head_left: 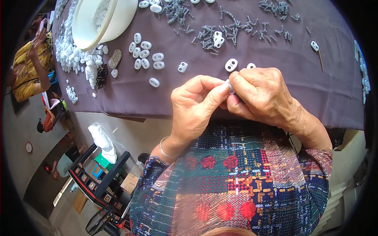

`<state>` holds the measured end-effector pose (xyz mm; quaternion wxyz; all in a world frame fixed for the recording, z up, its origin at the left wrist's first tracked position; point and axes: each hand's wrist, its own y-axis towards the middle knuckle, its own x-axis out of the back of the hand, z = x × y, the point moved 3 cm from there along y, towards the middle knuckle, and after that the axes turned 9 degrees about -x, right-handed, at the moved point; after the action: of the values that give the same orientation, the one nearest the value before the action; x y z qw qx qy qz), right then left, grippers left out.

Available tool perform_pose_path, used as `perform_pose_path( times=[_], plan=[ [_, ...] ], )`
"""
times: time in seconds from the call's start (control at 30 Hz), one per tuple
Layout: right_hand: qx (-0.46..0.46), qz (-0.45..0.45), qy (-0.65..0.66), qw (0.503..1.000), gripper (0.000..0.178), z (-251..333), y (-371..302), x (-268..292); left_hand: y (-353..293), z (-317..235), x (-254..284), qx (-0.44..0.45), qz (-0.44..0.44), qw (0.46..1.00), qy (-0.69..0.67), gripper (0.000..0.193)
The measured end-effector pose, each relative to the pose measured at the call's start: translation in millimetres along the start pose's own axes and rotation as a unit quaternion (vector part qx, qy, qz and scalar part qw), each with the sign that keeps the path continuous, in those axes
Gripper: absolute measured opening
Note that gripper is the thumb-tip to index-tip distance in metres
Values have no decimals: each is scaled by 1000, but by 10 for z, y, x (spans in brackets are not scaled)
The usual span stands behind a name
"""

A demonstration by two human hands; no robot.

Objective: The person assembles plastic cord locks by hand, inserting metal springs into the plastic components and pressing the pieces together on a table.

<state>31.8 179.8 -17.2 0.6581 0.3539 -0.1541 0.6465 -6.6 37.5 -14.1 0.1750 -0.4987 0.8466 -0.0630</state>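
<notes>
Close to my body, over the table's near edge, my left hand (201, 102) and my right hand (262, 96) meet. Their fingertips pinch one small white plastic cord lock (231, 89) between them, mostly covered by the fingers. Just beyond the knuckles lies a white two-hole oval cord lock (231, 65), with another white one (251, 66) partly behind my right hand. A single white piece (182, 67) rests to the left of them. Farther off, small metal springs (208, 37) lie in loose heaps, with a few white pieces (218, 39) on top.
A white tub (114, 23) stands at the far left amid a heap of small white parts (69, 47). Several white cord locks (145, 54) lie beside it. At right are a thin stick (321, 61) and a pale pile (364, 74). Another person (31, 63) sits at left.
</notes>
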Motion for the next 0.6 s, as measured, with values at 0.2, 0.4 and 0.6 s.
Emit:
perform_pose_path(
  times=[0.2,0.4,0.6],
  plan=[
    [9,0,3,1000,19,32,-16,-15,-32,-5,0,5,-5,1000,11,10],
    [1,14,-15,1000,19,52,-34,-19,-41,-3,-1,-3,20,999,26,9],
    [1,10,-9,1000,20,40,-34,-15,-32,-6,-2,-14,22,999,36,9]
  ],
)
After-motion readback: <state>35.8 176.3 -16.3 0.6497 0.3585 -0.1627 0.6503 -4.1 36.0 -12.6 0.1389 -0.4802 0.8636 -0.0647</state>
